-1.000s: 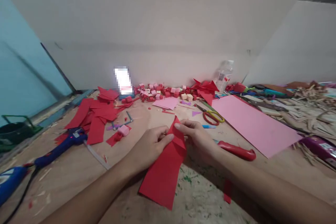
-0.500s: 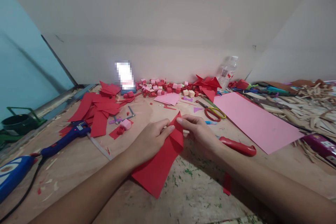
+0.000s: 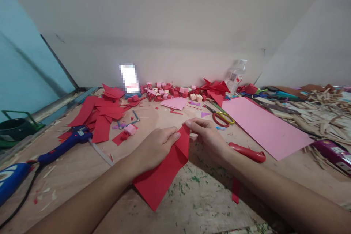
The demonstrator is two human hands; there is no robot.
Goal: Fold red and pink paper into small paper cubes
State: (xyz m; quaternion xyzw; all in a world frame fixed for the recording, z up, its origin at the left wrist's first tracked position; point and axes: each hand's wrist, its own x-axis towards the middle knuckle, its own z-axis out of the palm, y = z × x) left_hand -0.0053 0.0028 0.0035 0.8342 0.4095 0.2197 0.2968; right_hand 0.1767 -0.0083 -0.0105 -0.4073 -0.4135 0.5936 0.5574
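Observation:
A strip of red paper (image 3: pixel 161 181) is held above the worktable, its upper end folded over and its lower end hanging toward me. My left hand (image 3: pixel 159 146) grips its left edge, thumb on top near the fold. At the top corner, my right hand (image 3: pixel 207 135) pinches the folded part between thumb and fingers. Both hands are close together, and the fingers under the paper are partly hidden. A red-handled tool (image 3: pixel 246 152) lies by my right wrist, its front end hidden behind the hand. Beyond it rest scissors (image 3: pixel 223 117) with red and yellow handles.
Red paper pieces (image 3: pixel 102 117) and a blue glue gun (image 3: pixel 65 148) lie at left. Small pink and red cubes (image 3: pixel 170 91) line the wall beside a lit phone (image 3: pixel 129 78). A pink sheet (image 3: pixel 265 128), a plastic bottle (image 3: pixel 236 76) and wood scraps (image 3: pixel 329 109) are at right.
The red paper's lower end has swung slightly left and down. The right thumb has shifted up over the paper's tip, which no longer sticks out above the fingers.

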